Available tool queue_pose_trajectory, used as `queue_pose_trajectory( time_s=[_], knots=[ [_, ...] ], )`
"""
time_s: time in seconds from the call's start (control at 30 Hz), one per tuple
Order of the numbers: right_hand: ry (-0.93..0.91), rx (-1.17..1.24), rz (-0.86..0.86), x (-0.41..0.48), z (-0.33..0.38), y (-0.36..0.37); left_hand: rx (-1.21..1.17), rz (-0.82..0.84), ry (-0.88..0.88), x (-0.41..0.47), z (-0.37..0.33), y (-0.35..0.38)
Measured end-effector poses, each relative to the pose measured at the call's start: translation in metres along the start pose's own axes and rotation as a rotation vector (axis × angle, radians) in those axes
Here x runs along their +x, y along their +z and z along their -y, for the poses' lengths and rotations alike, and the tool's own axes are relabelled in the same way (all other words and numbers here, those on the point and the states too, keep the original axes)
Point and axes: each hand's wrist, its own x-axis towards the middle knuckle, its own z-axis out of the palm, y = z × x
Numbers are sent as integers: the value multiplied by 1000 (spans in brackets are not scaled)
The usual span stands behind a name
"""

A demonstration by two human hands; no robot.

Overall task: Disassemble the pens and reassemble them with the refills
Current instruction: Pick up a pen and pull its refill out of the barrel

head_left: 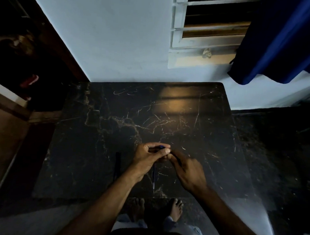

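Left grip (148,157) and right grip (190,170) both pinch one pen (161,146), its length slanting from one to the other.

Hands: two, left hand (148,156) and right hand (191,171).
Blue pen piece (161,146) in left hand's fingers: one seen; light dim, perhaps more hidden.
On surface (186,119): one dark pen (117,166), one thin refill (154,178).
Bare feet: two, left foot (137,208) and right foot (176,208).
Window (209,26): one.
Blue curtain (280,43): one.

Black gold-veined marble table (114,115), blue curtain (280,43)
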Motion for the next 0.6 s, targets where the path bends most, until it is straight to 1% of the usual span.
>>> queue_pose_trajectory(
  time_s=[0.13, 0.2, 0.23, 0.27, 0.33, 0.4, 0.43, 0.5, 0.6],
  knots=[
    [94, 34, 20, 9, 1, 5, -79, -15, -20, 12, 5, -12],
    [163, 45, 44, 7, -3, 5, -123, -81, -45, 26, 8, -23],
    [192, 48, 65, 4, -6, 4, -100, -114, -57, 34, 10, -28],
    [212, 59, 82, -1, -10, 3, -21, -136, -69, 42, 12, -34],
    [237, 90, 91, -13, -18, 0, 291, -140, -66, 58, 21, -42],
    [254, 97, 80, -25, -23, -2, 600, -134, -15, 70, 31, -45],
    [263, 95, 81, -30, -24, -2, 709, -142, 24, 75, 35, -46],
    [286, 108, 99, -40, -23, -2, 859, -141, 106, 81, 41, -48],
    [307, 132, 110, -53, -21, -1, 1096, -84, 193, 87, 48, -56]
  ],
)
